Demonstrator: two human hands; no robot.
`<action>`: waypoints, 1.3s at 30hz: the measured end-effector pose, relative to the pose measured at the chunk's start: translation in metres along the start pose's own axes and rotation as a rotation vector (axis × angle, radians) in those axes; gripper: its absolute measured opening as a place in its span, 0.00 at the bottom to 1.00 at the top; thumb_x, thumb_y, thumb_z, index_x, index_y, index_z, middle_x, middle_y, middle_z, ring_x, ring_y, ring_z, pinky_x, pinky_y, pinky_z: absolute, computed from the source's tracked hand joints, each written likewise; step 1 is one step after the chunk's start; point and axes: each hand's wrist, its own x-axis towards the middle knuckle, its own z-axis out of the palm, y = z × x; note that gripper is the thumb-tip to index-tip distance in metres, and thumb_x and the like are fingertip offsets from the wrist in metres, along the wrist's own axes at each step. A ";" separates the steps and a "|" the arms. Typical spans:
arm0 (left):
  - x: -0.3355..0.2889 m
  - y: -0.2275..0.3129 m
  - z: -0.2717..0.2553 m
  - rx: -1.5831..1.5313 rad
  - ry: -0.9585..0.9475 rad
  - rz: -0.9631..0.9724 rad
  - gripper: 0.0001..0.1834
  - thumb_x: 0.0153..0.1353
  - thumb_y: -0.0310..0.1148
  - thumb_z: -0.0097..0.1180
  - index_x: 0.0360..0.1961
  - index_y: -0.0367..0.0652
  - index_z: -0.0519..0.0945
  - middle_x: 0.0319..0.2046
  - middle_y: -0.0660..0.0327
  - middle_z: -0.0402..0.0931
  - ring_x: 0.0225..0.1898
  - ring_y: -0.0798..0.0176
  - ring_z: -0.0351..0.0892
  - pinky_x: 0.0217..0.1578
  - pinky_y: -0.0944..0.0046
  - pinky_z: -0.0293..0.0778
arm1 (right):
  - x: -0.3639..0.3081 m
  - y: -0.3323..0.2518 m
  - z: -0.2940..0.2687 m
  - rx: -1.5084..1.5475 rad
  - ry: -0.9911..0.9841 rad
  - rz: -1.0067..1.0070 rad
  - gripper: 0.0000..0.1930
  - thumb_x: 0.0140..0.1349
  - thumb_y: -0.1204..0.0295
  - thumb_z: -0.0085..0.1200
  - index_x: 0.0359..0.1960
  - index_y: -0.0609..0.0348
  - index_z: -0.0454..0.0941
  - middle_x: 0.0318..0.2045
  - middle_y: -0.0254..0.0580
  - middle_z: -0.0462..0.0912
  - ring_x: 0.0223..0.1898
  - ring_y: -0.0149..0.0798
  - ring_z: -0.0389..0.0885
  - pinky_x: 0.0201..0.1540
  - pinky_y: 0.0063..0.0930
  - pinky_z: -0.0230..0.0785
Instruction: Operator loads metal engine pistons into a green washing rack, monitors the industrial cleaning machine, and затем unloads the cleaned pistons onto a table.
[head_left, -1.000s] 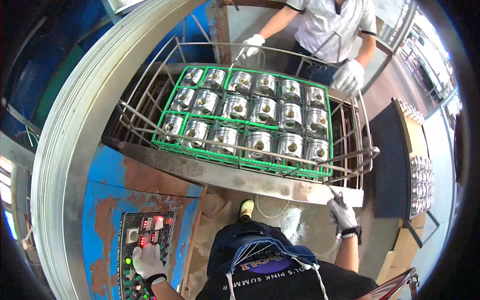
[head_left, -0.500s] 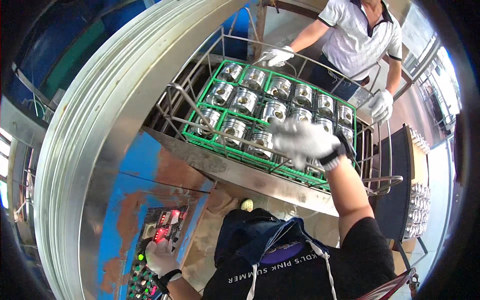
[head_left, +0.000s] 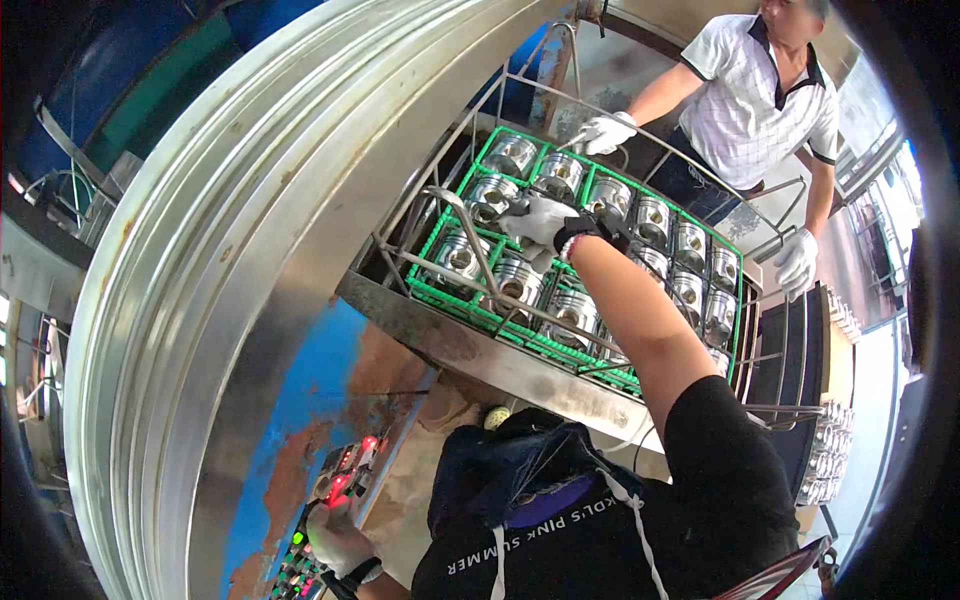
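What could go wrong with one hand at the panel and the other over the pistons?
The left hand is at the control panel, so an accidental press might set something moving while the right hand is over the pistons. Reaching across closely packed pistons, that hand might knock one. The co-worker's gloved hands are also close by, so a sudden shift might pinch them.
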 end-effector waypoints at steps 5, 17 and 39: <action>0.011 0.009 0.009 -0.031 0.049 0.014 0.10 0.53 0.35 0.61 0.31 0.40 0.80 0.28 0.52 0.84 0.33 0.52 0.85 0.42 0.47 0.82 | 0.027 0.024 0.009 0.224 -0.030 0.048 0.18 0.61 0.58 0.62 0.41 0.62 0.81 0.26 0.39 0.84 0.22 0.35 0.84 0.26 0.30 0.81; 0.032 0.024 0.019 0.044 0.041 -0.064 0.07 0.57 0.34 0.57 0.31 0.41 0.78 0.29 0.57 0.81 0.35 0.55 0.81 0.43 0.52 0.81 | 0.016 0.029 0.000 0.439 -0.165 0.262 0.17 0.59 0.59 0.66 0.43 0.56 0.80 0.27 0.38 0.79 0.20 0.36 0.79 0.25 0.49 0.84; 0.078 0.052 0.047 0.217 0.101 -0.012 0.16 0.61 0.42 0.61 0.35 0.37 0.80 0.29 0.56 0.79 0.37 0.57 0.79 0.43 0.56 0.79 | -0.090 0.080 -0.087 0.043 -0.232 0.585 0.21 0.58 0.53 0.64 0.36 0.62 0.85 0.15 0.35 0.72 0.13 0.31 0.70 0.22 0.35 0.82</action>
